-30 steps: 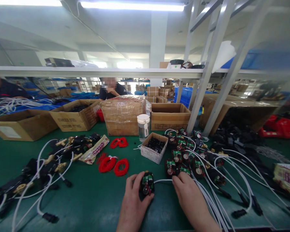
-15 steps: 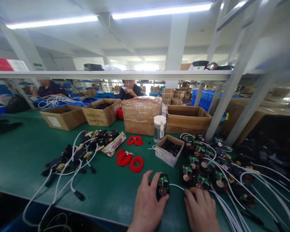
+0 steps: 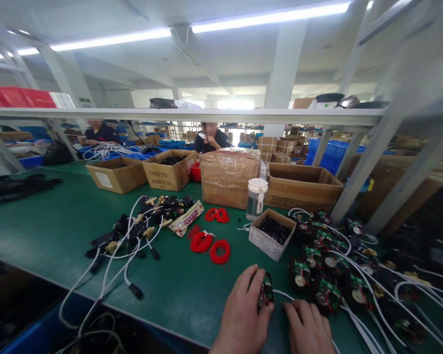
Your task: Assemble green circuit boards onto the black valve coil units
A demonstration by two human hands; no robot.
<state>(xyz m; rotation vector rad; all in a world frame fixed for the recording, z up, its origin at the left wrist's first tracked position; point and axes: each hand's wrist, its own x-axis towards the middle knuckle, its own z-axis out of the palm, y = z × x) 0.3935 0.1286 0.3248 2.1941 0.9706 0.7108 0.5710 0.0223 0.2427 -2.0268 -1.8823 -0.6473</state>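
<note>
My left hand (image 3: pixel 245 312) is curled around a small black module with a green circuit board (image 3: pixel 266 291), holding it upright on the green table (image 3: pixel 51 231). A white cable (image 3: pixel 285 296) runs from that module to the right. My right hand (image 3: pixel 308 327) lies on the table beside it with fingers bent down over the cable; whether it grips the cable is not clear. Several similar black modules with green boards (image 3: pixel 327 268) and white cables lie just beyond my right hand.
A small open box of black parts (image 3: pixel 272 240) and a white-lidded jar (image 3: pixel 256 199) stand ahead. Red wire coils (image 3: pixel 210 246) lie to the left, then a pile of brass-fitted cable assemblies (image 3: pixel 140 226). Cardboard boxes (image 3: pixel 229 177) line the back. Two people sit beyond the shelf.
The camera has swung left, so everything has shifted right in view. My left hand has turned the module more on edge; my right hand has drawn back toward me along the cable.
</note>
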